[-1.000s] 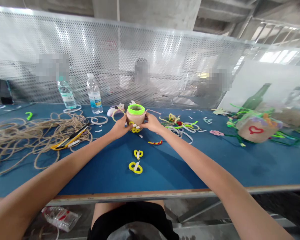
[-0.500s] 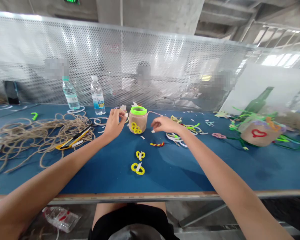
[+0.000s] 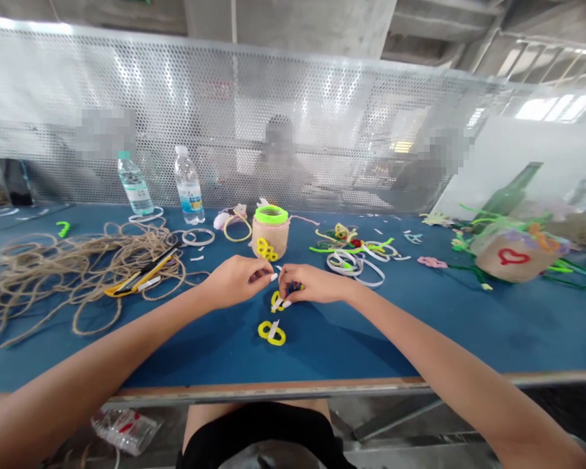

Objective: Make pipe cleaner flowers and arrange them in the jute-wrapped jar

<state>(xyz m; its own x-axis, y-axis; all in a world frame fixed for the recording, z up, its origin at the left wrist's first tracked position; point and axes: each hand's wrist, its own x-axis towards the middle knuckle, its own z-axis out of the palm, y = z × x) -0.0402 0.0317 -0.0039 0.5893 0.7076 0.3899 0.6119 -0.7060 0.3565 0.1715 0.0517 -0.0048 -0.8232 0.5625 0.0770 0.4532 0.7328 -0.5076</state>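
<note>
At center of table point(image 3: 420, 332), right hand point(image 3: 312, 284) pinches a yellow pipe-cleaner bow point(image 3: 277, 301), left hand point(image 3: 234, 281) just beside it, grip unclear; jar point(image 3: 270, 233) at 12 o'clock already has one bow point(image 3: 267, 249), another bow point(image 3: 272, 333) lies loose at 6 o'clock.

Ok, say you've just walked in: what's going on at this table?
A person at a blue table is working with both hands. The right hand pinches a small yellow pipe-cleaner bow, and the left hand is right beside it. A second bow lies just in front. Behind them stands a wrapped jar with a green rim, and a heap of twine sprawls to the left.
</note>
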